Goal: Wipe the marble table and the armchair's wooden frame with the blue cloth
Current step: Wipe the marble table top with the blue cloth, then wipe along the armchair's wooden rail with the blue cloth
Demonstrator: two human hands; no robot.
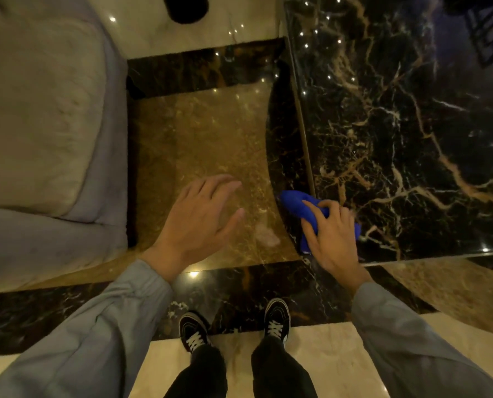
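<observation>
Sleeves (pixel 75 340) nearest. Right hand (pixel 330 239) clamps blue cloth (pixel 294 203) at marble table (pixel 412 124) near-left edge; left hand (pixel 196 219) spread, empty. Armchair (pixel 38 110) seemingly pending.

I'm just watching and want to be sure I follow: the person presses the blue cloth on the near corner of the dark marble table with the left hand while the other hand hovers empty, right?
Not quite. The head view shows the right hand pressing the blue cloth on the marble table; the left hand hovers empty.

Left hand (pixel 195 218) open, fingers spread, palm down, hovering. Right hand (pixel 330 235) palm down, fingers curled, pressing down. Both sleeves grey.
</observation>
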